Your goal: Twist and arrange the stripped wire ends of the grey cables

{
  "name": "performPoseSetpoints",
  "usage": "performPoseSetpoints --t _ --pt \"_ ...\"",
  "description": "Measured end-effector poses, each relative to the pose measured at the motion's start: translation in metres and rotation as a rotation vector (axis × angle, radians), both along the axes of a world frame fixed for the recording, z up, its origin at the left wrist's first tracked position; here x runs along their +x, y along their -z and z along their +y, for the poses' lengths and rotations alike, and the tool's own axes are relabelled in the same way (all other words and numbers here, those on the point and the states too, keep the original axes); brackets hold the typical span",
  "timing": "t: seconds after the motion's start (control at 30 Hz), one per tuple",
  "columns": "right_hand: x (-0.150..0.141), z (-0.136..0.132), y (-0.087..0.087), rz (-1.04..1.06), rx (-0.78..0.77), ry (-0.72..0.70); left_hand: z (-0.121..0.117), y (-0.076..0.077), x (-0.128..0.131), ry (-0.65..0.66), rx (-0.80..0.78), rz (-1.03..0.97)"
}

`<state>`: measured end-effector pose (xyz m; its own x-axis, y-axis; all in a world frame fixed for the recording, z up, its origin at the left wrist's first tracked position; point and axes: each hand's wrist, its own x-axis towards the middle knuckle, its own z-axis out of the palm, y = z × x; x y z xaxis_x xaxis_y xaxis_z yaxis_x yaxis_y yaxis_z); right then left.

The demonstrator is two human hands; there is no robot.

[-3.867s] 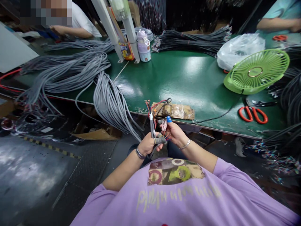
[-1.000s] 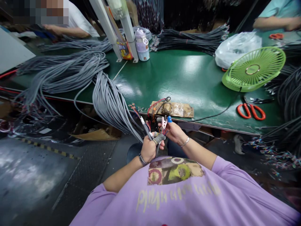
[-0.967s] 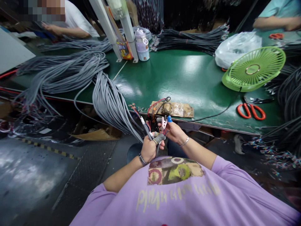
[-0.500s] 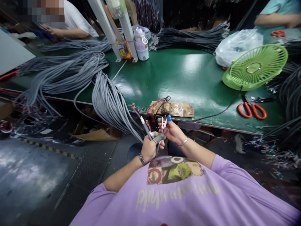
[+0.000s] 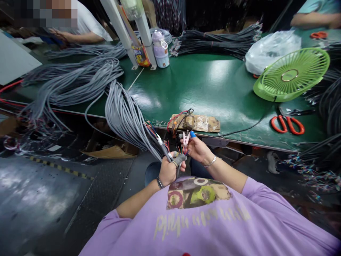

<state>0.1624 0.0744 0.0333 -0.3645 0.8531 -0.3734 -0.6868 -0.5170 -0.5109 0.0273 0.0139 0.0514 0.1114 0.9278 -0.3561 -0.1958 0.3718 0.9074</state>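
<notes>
My left hand (image 5: 169, 170), with grey coverings on its fingertips, is closed around grey cables (image 5: 165, 150) whose ends fan out in thin coloured wires (image 5: 151, 128). More stripped wires (image 5: 183, 150) stick out between my two hands. Close beside it, my right hand (image 5: 196, 149) wears a blue fingertip cover and is closed on a small pink clip (image 5: 186, 139). The clip's tips and what they touch are too small to make out. Just beyond my hands, a taped wooden block (image 5: 205, 123) with red and black leads lies at the bench edge.
A thick bundle of grey cables (image 5: 125, 113) drapes over the green bench (image 5: 197, 85) at left. To the right are red-handled scissors (image 5: 287, 124), a green fan (image 5: 293, 75) and a plastic bag (image 5: 271, 51). A bottle (image 5: 161, 49) stands behind; two people sit across.
My hands stay close together with the same holds, and the right hand has shifted very slightly. The view has turned a little.
</notes>
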Motion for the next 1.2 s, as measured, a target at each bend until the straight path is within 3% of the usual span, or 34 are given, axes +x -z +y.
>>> performPoseSetpoints --t 0.53,0.97,1.2 --pt "-0.004 0.003 0.004 -0.005 -0.001 0.042 0.010 0.004 0.009 -0.032 0.010 -0.023" --pt "0.004 0.001 0.003 -0.028 0.053 -0.021 -0.004 0.003 0.000 -0.064 0.038 -0.029" --pt "0.001 0.002 0.003 -0.056 0.042 0.008 0.001 0.002 0.005 -0.111 0.086 -0.051"
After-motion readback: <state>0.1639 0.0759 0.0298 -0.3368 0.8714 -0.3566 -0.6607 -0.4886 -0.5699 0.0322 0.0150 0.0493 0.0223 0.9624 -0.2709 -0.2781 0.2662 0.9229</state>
